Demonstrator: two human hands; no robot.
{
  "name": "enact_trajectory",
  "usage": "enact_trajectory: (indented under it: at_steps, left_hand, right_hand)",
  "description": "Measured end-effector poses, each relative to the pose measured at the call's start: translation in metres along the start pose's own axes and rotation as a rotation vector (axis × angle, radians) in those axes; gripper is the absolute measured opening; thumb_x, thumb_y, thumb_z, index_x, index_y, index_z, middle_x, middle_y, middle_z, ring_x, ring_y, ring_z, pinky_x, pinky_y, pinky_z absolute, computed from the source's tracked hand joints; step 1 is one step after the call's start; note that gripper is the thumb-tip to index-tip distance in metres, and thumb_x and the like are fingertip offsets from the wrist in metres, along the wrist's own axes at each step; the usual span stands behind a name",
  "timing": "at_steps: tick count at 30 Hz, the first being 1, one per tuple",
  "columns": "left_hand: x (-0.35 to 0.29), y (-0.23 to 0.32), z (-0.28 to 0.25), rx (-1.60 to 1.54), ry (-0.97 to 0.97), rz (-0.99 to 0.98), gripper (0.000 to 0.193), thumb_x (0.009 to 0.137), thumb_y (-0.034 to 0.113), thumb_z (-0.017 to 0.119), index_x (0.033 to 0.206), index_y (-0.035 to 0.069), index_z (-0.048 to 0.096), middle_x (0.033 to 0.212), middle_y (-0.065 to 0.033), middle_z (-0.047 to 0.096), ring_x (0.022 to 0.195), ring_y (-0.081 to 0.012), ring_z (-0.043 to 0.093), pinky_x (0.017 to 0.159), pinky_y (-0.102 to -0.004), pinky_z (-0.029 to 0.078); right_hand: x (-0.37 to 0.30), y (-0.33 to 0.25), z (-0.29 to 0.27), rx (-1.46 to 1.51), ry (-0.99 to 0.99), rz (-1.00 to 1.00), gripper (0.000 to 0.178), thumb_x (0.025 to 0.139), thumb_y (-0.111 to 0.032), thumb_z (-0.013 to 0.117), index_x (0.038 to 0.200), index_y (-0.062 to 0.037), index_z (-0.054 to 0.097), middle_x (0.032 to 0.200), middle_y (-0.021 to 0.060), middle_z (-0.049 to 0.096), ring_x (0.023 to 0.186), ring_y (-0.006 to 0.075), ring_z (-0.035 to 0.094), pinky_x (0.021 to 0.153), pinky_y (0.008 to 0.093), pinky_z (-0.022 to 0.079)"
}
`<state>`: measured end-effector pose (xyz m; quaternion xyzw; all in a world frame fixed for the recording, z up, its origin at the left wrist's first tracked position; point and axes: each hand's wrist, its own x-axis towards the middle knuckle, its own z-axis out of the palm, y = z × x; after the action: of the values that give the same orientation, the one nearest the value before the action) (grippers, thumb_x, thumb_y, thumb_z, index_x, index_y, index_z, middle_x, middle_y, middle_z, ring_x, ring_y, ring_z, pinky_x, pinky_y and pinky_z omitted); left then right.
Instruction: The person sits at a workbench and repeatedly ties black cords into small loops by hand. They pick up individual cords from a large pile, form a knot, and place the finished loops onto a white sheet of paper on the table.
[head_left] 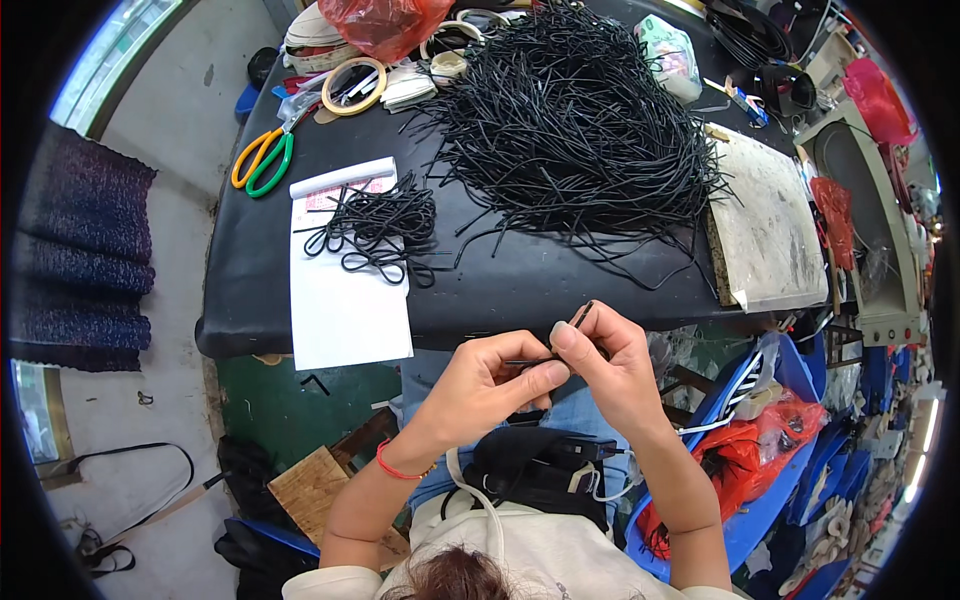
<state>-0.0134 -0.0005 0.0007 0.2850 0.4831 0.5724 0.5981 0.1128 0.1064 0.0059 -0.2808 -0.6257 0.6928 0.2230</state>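
Observation:
Just in front of the table's near edge, my two hands meet above my lap. Pinched between the fingers of my left hand (492, 388) is a short stretch of thin black cord (524, 362). My right hand (613, 358) closes on the same cord, whose tip sticks up past the thumb; the rest is hidden in the fingers. Beyond them spreads a big tangled heap of black cords (580, 130). A smaller pile of looped black cords (385, 222) lies on a white paper pad (350, 320) to the left.
Scissors (268, 160) with orange and green handles lie at the table's left, beside a tape roll (354, 86). A worn pale board (768, 215) sits at the right. Red plastic bags (735, 465) fill a blue bin (650, 555) by my right arm. The black tabletop (250, 300) has a rounded near edge.

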Motion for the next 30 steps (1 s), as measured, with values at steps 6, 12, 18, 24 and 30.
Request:
enact_trajectory:
  at_steps: [6,12,18,24,30]
  left_hand:
    - [-0.006,-0.010,0.020,-0.038,0.189,0.121,0.015,0.087,0.008,0.058,0.098,-0.002,0.060,0.078,-0.0005,0.061,0.065,-0.0041,0.053,0.057,-0.0180,0.042]
    - [-0.004,-0.017,0.020,0.203,0.327,0.265,0.016,0.084,0.009,0.063,0.096,-0.002,0.063,0.080,-0.0026,0.062,0.067,-0.0086,0.057,0.057,-0.0210,0.044]
    - [0.025,-0.020,0.039,-0.023,0.581,0.541,0.023,0.085,0.014,0.062,0.103,-0.001,0.061,0.082,-0.0042,0.062,0.076,-0.0095,0.057,0.070,-0.0208,0.045]
    - [0.025,-0.009,0.018,-0.307,0.302,0.322,0.020,0.088,0.014,0.059,0.101,-0.001,0.062,0.084,-0.0040,0.063,0.074,-0.0072,0.056,0.068,-0.0213,0.045]
    - [0.017,-0.003,0.006,-0.174,0.080,0.202,0.020,0.089,0.014,0.057,0.100,-0.002,0.062,0.079,-0.0016,0.061,0.072,-0.0060,0.052,0.068,-0.0207,0.044]
  right_hand:
    - [0.003,-0.002,0.002,0.114,0.084,-0.011,0.029,0.086,-0.015,0.060,0.063,-0.0069,0.045,0.060,-0.0043,0.045,0.057,0.0026,0.039,0.052,0.0185,0.032]
    - [0.014,-0.005,0.004,0.138,0.145,0.084,0.030,0.085,-0.017,0.062,0.062,-0.0098,0.045,0.060,-0.0045,0.045,0.055,0.0023,0.036,0.050,0.0190,0.028]
    - [0.019,-0.003,0.019,0.416,0.287,0.040,0.027,0.089,-0.022,0.059,0.069,-0.0079,0.048,0.064,-0.0041,0.048,0.053,0.0015,0.037,0.048,0.0170,0.030]
    - [0.010,-0.008,0.014,0.107,0.310,-0.158,0.015,0.089,-0.011,0.055,0.097,0.0001,0.051,0.095,0.0048,0.056,0.078,0.0062,0.050,0.072,0.0210,0.043]
    - [0.013,-0.014,0.002,0.155,-0.015,0.032,0.018,0.090,-0.015,0.054,0.090,0.0016,0.059,0.074,0.0012,0.057,0.063,0.0051,0.051,0.056,0.0198,0.043]
